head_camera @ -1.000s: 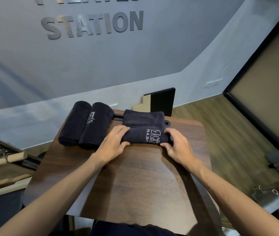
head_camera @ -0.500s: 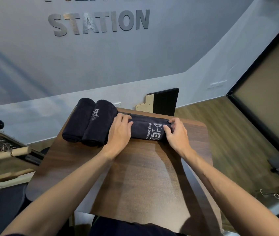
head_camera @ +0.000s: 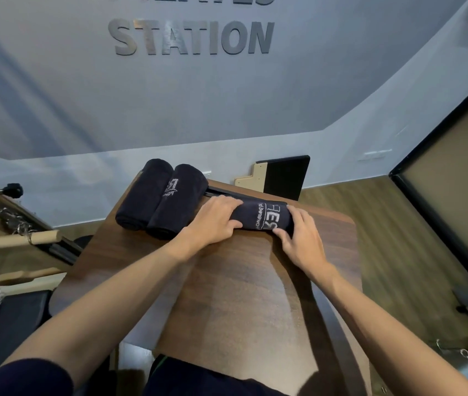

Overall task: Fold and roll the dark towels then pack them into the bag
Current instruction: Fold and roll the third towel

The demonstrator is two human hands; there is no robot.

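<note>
A dark towel with a white logo (head_camera: 264,215) lies rolled up across the far part of the wooden table (head_camera: 241,295). My left hand (head_camera: 215,221) grips its left end and my right hand (head_camera: 303,238) grips its right end, fingers curled over the roll. Two more rolled dark towels lie side by side at the table's far left: one outer roll (head_camera: 144,194) and one with a logo (head_camera: 177,201), which touches my left hand's side. No bag is in view.
A black panel with a light wooden piece (head_camera: 281,175) leans against the wall behind the table. Wooden and metal equipment with a handle bar (head_camera: 27,238) stands to the left. Wood floor lies to the right, with a dark-framed panel (head_camera: 441,195).
The flat part of the towel has been rolled away from me into a full roll. Both hands moved farther across the table with it.
</note>
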